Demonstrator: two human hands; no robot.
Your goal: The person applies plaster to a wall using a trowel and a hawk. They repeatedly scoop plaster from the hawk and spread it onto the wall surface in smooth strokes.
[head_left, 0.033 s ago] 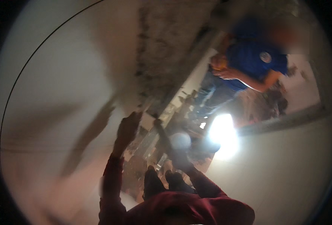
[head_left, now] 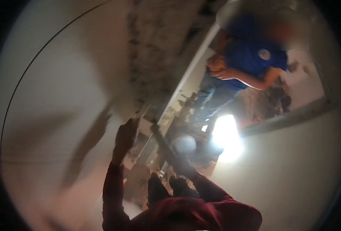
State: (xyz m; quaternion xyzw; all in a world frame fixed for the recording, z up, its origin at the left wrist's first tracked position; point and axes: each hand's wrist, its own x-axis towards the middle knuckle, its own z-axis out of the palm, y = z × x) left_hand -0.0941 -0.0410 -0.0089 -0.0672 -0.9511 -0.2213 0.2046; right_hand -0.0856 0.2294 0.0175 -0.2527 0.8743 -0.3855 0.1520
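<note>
Pale plastered wall (head_left: 55,96) fills the left half of the head view, smooth, with a thin dark curved line across it and two soft shadows. Right of it runs a rough, grey, broken strip of wall (head_left: 151,57) where the surface is chipped away, with a straight white edge (head_left: 193,65) beside it.

Left hand (head_left: 126,134), dark and motion-blurred, is raised against the lower end of the rough strip; fingers look bent against the wall, but whether they grip anything cannot be told. Red sleeve (head_left: 112,192) runs down from it to the lower edge.

Right hand (head_left: 184,165) is closed around the lower end of a dark, slender tool (head_left: 162,142). The tool slants up and left, its tip near the bottom of the rough strip, just beside the left hand. Its kind is not readable.

Bright glare (head_left: 226,136) sits right of the right hand. Above it, well apart, a second person in a blue shirt (head_left: 251,57) and jeans holds something orange (head_left: 216,61) at chest height.
</note>
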